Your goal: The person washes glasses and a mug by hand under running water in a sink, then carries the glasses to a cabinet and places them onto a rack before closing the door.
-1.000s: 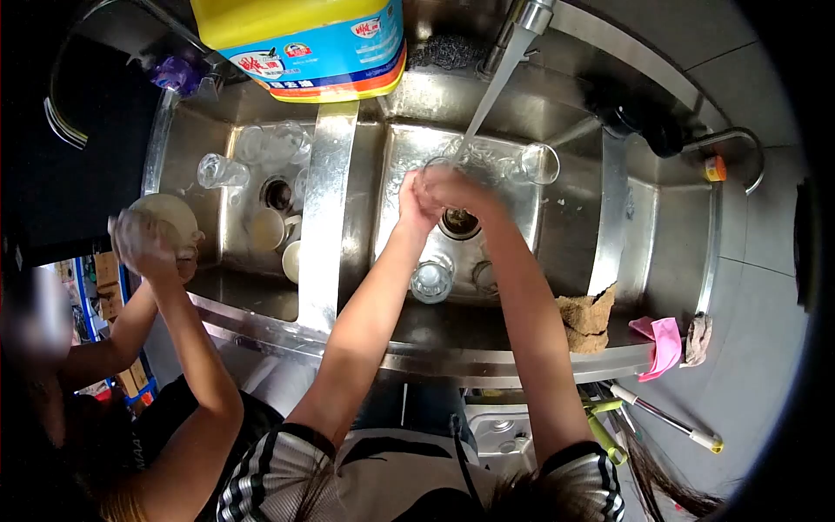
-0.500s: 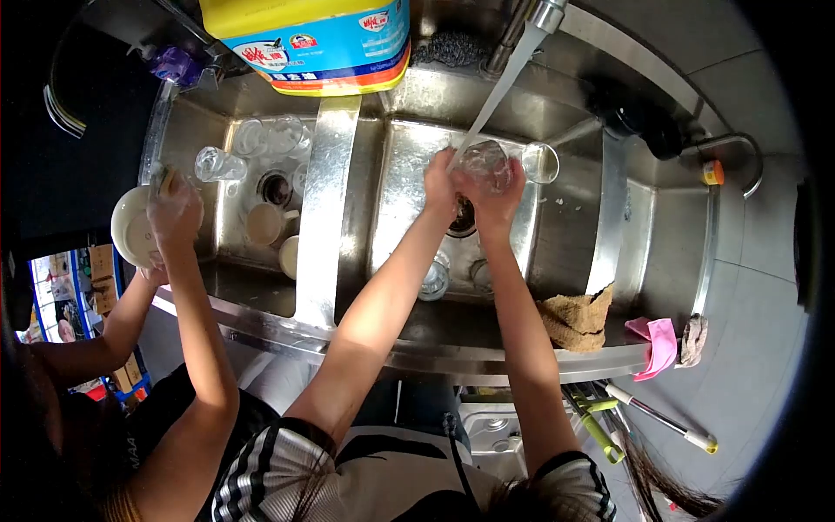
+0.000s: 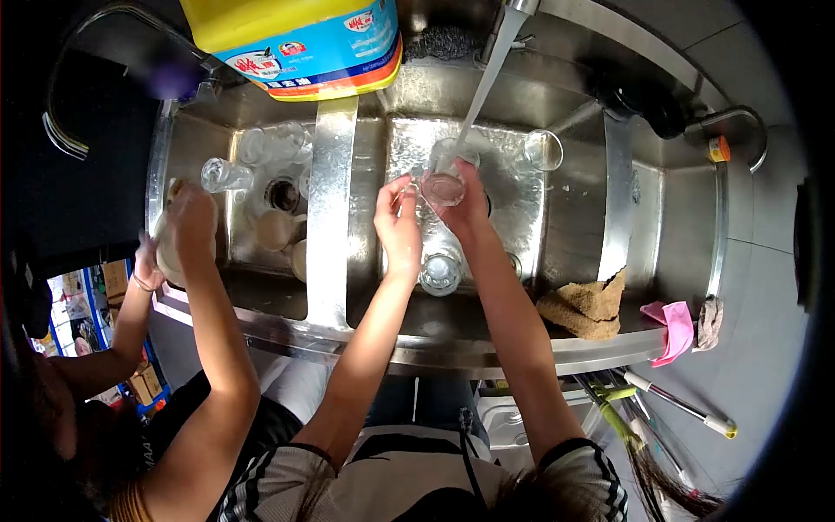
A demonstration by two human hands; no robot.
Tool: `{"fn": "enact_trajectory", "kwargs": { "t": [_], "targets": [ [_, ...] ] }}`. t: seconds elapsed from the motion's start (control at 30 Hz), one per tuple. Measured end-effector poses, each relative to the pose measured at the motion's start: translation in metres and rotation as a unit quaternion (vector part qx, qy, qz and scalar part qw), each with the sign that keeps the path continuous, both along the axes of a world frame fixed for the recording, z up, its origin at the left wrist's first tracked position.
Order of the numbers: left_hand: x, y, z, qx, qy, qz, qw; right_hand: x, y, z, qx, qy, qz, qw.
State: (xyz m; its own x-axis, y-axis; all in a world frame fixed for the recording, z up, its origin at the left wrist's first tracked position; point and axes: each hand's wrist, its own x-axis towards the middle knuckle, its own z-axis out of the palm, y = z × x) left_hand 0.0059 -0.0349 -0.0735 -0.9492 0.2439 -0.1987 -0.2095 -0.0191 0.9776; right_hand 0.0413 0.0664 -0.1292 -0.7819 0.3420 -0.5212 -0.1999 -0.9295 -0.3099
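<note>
Holding glass (image 3: 444, 185) under water (image 3: 480, 83), right hand (image 3: 471, 207) grip closed round it, left hand (image 3: 398, 230) open beside

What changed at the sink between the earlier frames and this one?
The left hand let go of the glass and drew back, fingers spread. The right hand alone keeps its grip on it under the water stream. The co-worker's hand moved right. The spare glass by the drain and the yellow jug stayed put.
</note>
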Motion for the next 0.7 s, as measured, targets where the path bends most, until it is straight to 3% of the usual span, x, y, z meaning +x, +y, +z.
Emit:
{"fn": "enact_trajectory", "kwargs": {
  "t": [0.03, 0.2, 0.27, 0.4, 0.47, 0.57, 0.6, 0.63, 0.7],
  "targets": [
    [0.001, -0.006, 0.006, 0.007, -0.014, -0.01, 1.0, 0.001, -0.001, 0.008, -0.027, -0.049, 0.009, 0.998],
    [0.006, -0.02, 0.02, -0.011, -0.019, -0.025, 0.999, 0.019, -0.004, 0.004, -0.072, -0.071, 0.015, 0.995],
    [0.006, -0.022, 0.021, -0.018, -0.025, -0.032, 0.999, 0.036, 0.0, -0.01, 0.045, -0.22, 0.061, 0.972],
    [0.01, -0.025, 0.02, -0.018, -0.028, -0.044, 0.998, 0.06, 0.016, -0.021, 0.136, -0.315, 0.095, 0.934],
    [0.012, -0.026, 0.019, -0.008, -0.05, -0.052, 0.997, 0.07, 0.019, -0.024, 0.264, -0.319, -0.023, 0.91],
    [0.016, -0.028, 0.012, 0.004, -0.069, -0.065, 0.995, 0.084, 0.029, -0.046, 0.366, -0.308, -0.082, 0.874],
    [0.017, -0.028, 0.01, -0.001, -0.066, -0.071, 0.995, 0.086, 0.032, -0.047, 0.29, -0.301, -0.141, 0.897],
    [0.018, -0.029, 0.01, -0.006, -0.063, -0.077, 0.995, 0.088, 0.036, -0.053, 0.29, -0.301, -0.141, 0.897],
    [0.021, -0.029, 0.013, -0.007, -0.067, -0.091, 0.994, 0.088, 0.038, -0.063, 0.443, -0.511, -0.091, 0.731]
  ]
}}
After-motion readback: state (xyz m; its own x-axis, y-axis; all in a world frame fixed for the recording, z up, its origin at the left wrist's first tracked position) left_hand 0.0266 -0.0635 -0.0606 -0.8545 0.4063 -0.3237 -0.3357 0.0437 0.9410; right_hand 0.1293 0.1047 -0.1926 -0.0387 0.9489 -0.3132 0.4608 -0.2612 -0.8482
